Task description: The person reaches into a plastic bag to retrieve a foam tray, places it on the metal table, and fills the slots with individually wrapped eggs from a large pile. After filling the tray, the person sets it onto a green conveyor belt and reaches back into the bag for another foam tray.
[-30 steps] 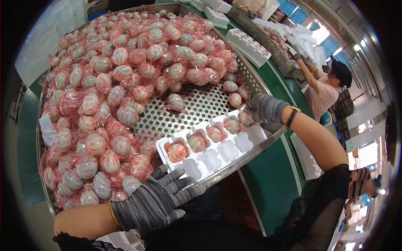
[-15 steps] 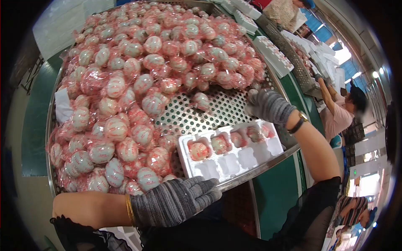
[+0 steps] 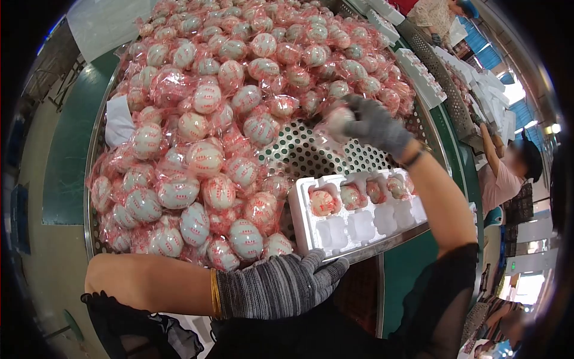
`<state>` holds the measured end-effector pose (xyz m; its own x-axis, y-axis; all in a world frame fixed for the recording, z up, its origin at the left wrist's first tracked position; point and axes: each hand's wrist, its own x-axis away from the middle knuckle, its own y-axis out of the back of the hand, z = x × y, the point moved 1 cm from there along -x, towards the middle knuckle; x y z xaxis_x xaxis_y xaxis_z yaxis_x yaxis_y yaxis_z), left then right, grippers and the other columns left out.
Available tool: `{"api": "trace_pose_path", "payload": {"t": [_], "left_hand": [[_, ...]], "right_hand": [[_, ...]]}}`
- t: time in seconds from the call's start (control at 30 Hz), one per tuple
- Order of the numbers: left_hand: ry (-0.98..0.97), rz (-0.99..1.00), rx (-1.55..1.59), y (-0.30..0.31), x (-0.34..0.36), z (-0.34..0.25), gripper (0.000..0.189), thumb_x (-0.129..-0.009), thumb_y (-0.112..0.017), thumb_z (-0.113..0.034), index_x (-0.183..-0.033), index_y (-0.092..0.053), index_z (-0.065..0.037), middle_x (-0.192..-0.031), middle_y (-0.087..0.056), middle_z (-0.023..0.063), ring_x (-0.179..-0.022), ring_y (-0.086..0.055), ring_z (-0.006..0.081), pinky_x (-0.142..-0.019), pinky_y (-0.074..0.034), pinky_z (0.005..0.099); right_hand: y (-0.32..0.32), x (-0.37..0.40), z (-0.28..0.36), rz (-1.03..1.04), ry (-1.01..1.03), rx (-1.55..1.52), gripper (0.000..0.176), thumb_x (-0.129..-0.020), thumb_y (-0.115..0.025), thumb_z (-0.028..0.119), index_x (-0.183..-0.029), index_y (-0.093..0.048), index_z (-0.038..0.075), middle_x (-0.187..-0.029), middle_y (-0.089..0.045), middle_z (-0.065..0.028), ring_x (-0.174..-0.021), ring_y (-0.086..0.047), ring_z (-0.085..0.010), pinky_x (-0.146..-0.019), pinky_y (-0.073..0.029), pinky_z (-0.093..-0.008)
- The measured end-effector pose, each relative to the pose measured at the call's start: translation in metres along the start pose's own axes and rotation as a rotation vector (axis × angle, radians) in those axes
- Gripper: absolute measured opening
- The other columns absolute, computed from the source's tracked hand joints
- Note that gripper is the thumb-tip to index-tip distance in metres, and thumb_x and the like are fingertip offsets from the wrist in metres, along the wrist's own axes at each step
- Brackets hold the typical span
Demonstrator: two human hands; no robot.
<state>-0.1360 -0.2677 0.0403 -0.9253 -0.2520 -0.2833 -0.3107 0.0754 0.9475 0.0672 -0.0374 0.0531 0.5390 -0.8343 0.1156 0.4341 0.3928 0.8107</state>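
Observation:
A white foam egg tray (image 3: 307, 230) sits at the near edge of the metal bin, with wrapped eggs along its far row and bare hollows visible in the near row. My left hand (image 3: 281, 287), in a striped grey knit glove, lies against the tray's near left corner, fingers stretched out. My gloved right hand (image 3: 376, 128) is over the perforated floor, its fingers closed on a plastic-wrapped egg (image 3: 339, 124), slightly blurred. A big heap of eggs (image 3: 206, 158) in clear plastic with red print fills the bin's left and far parts. My right forearm covers the tray's right end.
The perforated metal bin (image 3: 289, 157) has a raised rim. A white paper piece (image 3: 119, 121) lies on the heap's left. Beyond the right rim stand filled foam trays (image 3: 420, 76) on a green surface (image 3: 448, 128). A co-worker in pink (image 3: 501, 173) is at another bin.
My right hand has moved left over the bin floor and now grips a wrapped egg. The whole view has shifted, so bin and tray appear farther right. My left hand stays by the tray.

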Motion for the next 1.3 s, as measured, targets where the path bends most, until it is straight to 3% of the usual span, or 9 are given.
{"api": "trace_pose_path", "payload": {"t": [0.07, 0.13, 0.2, 0.3, 0.57, 0.8, 0.93, 1.07, 1.3], "left_hand": [[-0.013, -0.050, 0.002, 0.000, -0.001, 0.001, 0.035, -0.082, -0.048, -0.018, -0.113, -0.059, -0.005, -0.123, -0.055, 0.0167, -0.094, -0.060, 0.0277, -0.076, -0.052, 0.0338], [-0.016, -0.073, -0.101, 0.005, -0.002, -0.001, 0.034, -0.082, -0.049, -0.018, -0.112, -0.060, -0.005, -0.121, -0.057, 0.0160, -0.092, -0.060, 0.0265, -0.073, -0.052, 0.0331], [-0.011, -0.064, -0.125, 0.007, -0.001, -0.001, 0.034, -0.081, -0.050, -0.018, -0.112, -0.061, -0.006, -0.119, -0.058, 0.0159, -0.090, -0.060, 0.0255, -0.071, -0.052, 0.0334], [0.025, -0.060, -0.304, -0.001, 0.000, -0.010, 0.035, -0.081, -0.050, -0.019, -0.112, -0.061, -0.007, -0.122, -0.056, 0.0160, -0.090, -0.059, 0.0256, -0.071, -0.052, 0.0349], [0.139, 0.210, 0.182, 0.018, -0.006, 0.016, 0.042, -0.086, -0.045, -0.020, -0.128, -0.049, -0.016, -0.123, -0.049, 0.0239, -0.109, -0.049, 0.0421, -0.090, -0.044, 0.0483], [0.229, 0.147, 0.093, 0.014, 0.001, 0.008, 0.045, -0.088, -0.039, -0.020, -0.133, -0.043, -0.025, -0.120, -0.051, 0.0272, -0.111, -0.049, 0.0435, -0.090, -0.044, 0.0481], [0.233, 0.172, 0.149, 0.009, 0.000, 0.009, 0.045, -0.088, -0.038, -0.020, -0.133, -0.044, -0.024, -0.122, -0.051, 0.0258, -0.113, -0.048, 0.0437, -0.090, -0.045, 0.0467], [0.204, 0.142, 0.134, 0.010, 0.003, 0.010, 0.045, -0.088, -0.038, -0.019, -0.132, -0.044, -0.022, -0.119, -0.052, 0.0236, -0.112, -0.048, 0.0432, -0.087, -0.046, 0.0465], [0.192, 0.161, 0.128, 0.007, 0.002, 0.012, 0.046, -0.088, -0.038, -0.020, -0.134, -0.042, -0.023, -0.114, -0.053, 0.0241, -0.111, -0.049, 0.0425, -0.077, -0.050, 0.0457]], "right_hand": [[0.020, 0.050, 0.052, 0.106, -0.159, -0.570, 0.051, -0.071, -0.076, 0.032, -0.106, -0.056, 0.001, -0.093, -0.064, -0.0118, -0.080, -0.062, -0.0236, -0.076, -0.050, -0.0337], [0.013, 0.078, 0.054, 0.088, 0.413, 0.174, 0.061, -0.069, -0.077, 0.038, -0.110, -0.054, 0.000, -0.093, -0.061, -0.0122, -0.084, -0.060, -0.0237, -0.077, -0.049, -0.0331], [-0.015, 0.113, 0.064, 0.267, 0.042, -0.240, 0.062, -0.070, -0.076, 0.037, -0.114, -0.053, -0.001, -0.095, -0.059, -0.0130, -0.088, -0.059, -0.0254, -0.078, -0.048, -0.0327], [-0.037, 0.128, 0.078, 0.178, -0.003, -0.015, 0.056, -0.072, -0.074, 0.037, -0.110, -0.054, 0.000, -0.100, -0.059, -0.0152, -0.088, -0.058, -0.0292, -0.081, -0.047, -0.0373], [-0.055, 0.109, 0.067, -0.091, 0.278, 0.145, 0.054, -0.075, -0.070, 0.038, -0.116, -0.052, 0.007, -0.110, -0.052, -0.0160, -0.095, -0.053, -0.0341, -0.081, -0.044, -0.0444], [-0.028, 0.110, 0.078, 0.034, 0.399, 0.392, 0.047, -0.080, -0.062, 0.034, -0.120, -0.053, 0.012, -0.105, -0.057, -0.0160, -0.093, -0.058, -0.0307, -0.078, -0.046, -0.0438], [-0.024, 0.099, 0.107, 0.233, 0.325, 0.735, 0.031, -0.083, -0.055, 0.020, -0.112, -0.056, 0.009, -0.086, -0.063, -0.0143, -0.074, -0.063, -0.0291, -0.064, -0.050, -0.0385], [-0.027, 0.089, 0.102, 0.372, 0.128, 0.660, 0.023, -0.084, -0.050, 0.011, -0.106, -0.056, 0.006, -0.075, -0.062, -0.0164, -0.069, -0.063, -0.0301, -0.060, -0.050, -0.0411], [-0.026, 0.077, 0.099, 0.387, 0.308, 0.583, 0.020, -0.084, -0.048, 0.010, -0.103, -0.053, 0.003, -0.094, -0.061, -0.0186, -0.080, -0.063, -0.0317, -0.065, -0.050, -0.0405]]}}
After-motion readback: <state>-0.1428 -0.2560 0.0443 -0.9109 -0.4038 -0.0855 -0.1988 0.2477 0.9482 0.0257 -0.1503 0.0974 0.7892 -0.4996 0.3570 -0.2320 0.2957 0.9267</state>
